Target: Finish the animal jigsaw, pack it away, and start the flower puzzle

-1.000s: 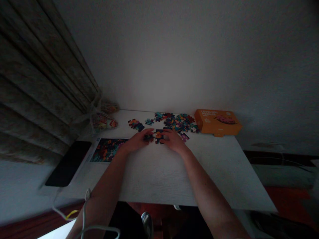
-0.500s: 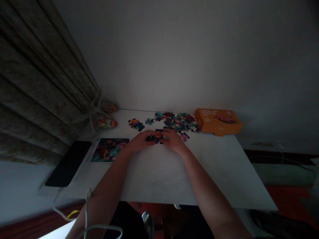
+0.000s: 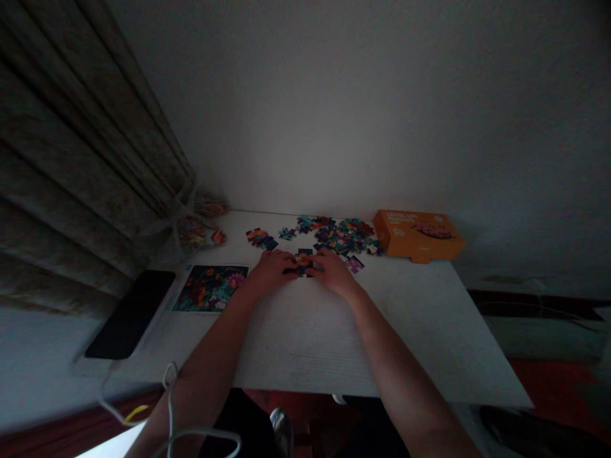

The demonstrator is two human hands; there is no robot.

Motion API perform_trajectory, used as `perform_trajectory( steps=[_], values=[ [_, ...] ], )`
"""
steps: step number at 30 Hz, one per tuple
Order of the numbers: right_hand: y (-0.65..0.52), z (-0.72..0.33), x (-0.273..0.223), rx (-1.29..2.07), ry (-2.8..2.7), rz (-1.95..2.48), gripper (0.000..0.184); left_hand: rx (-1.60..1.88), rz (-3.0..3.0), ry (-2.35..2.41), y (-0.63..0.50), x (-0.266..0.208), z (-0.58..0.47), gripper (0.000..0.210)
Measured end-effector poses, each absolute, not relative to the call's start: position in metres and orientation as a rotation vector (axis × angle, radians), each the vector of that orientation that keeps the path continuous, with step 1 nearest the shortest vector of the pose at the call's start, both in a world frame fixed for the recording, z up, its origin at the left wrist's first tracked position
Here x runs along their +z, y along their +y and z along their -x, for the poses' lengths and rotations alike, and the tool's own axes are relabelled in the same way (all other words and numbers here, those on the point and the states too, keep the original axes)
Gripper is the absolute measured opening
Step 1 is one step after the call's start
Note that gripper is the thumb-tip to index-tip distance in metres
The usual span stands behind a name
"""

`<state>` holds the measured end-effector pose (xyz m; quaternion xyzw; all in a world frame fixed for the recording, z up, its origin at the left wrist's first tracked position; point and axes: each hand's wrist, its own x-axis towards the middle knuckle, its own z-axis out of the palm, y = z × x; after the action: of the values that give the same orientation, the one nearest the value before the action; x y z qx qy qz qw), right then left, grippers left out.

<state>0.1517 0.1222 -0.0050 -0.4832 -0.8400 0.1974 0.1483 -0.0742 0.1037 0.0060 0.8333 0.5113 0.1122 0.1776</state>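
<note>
Between our two hands lie a few puzzle pieces (image 3: 304,259), dark with an orange patch, flat on the counter (image 3: 310,343). Our left grip (image 3: 272,272) is closed on their left edge and hides part of it; our right grip (image 3: 332,270) is closed on their right edge, thumb nearer us and fingers beyond. We judge the step in hand to be fitting these together, though whether the tabs are seated we cannot tell. The next move, we think, calls for level edges and light, even pressure from both sides. Just beside the right grip is a purple piece (image 3: 354,264), and beyond it a loose pile (image 3: 344,235), with an orange box (image 3: 420,235) farther to its right. Past the left grip sit an orange-and-blue cluster (image 3: 261,239) and a small teal cluster (image 3: 287,234). To the left of that grip lies a printed picture (image 3: 210,289), then a black tablet (image 3: 131,315) farther out.
</note>
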Motion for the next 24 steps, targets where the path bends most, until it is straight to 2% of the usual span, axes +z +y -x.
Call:
perform_trajectory(
  steps=[24],
  values=[
    [0.1224, -0.1487, -0.0013, 0.567, -2.429, 1.456, 0.037, 0.243, -2.383, 1.437, 0.1039, 0.0085, 0.0742, 0.022]
  ],
)
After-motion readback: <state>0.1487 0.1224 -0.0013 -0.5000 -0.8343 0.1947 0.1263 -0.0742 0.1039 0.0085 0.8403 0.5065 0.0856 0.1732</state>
